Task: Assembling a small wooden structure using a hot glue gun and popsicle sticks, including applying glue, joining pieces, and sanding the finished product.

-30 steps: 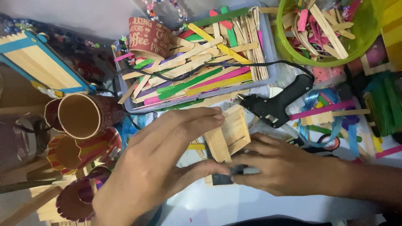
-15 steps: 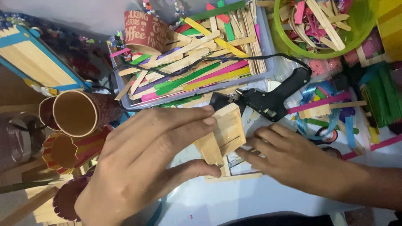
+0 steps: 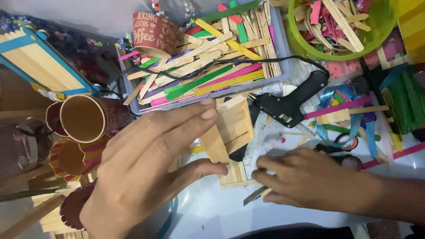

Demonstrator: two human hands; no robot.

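The left hand (image 3: 146, 168) grasps a small structure of plain wooden craft sticks (image 3: 228, 130): its fingers lie flat across the near face and the thumb presses in from below, so the piece is pinched between them. The structure stands tilted on the pale work surface (image 3: 208, 212), one panel raised and another flat panel under it, just below the grey tray.

The right hand (image 3: 310, 179) rests just right of the stick structure, its fingertips touching the flat lower panel. Its fingers curl around a thin dark blade-like tool (image 3: 254, 195) whose tip points down and left; the grip looks closed on it, though most of the tool is hidden under the hand.

Just above and right of the stick structure lies a black glue gun (image 3: 287, 104), its nozzle towards the structure and its black cord (image 3: 248, 62) looping up over the tray. Directly above the structure sits the grey tray (image 3: 283, 66), filled with loose plain and coloured craft sticks (image 3: 208, 66), with a red paper cup (image 3: 155, 33) on its side at the tray's left end. Far up and right of the structure is a green bowl (image 3: 385, 26) holding more stick pieces. Left of the structure, beyond the left hand, a brown paper cup (image 3: 86, 117) lies on its side, open mouth to the camera, with stick-covered cups (image 3: 71, 159) below it. Far left and above stands a frame of plain and blue sticks (image 3: 35, 59). Right of the structure, past the glue gun, lies a tangle of blue ribbon (image 3: 341, 95).
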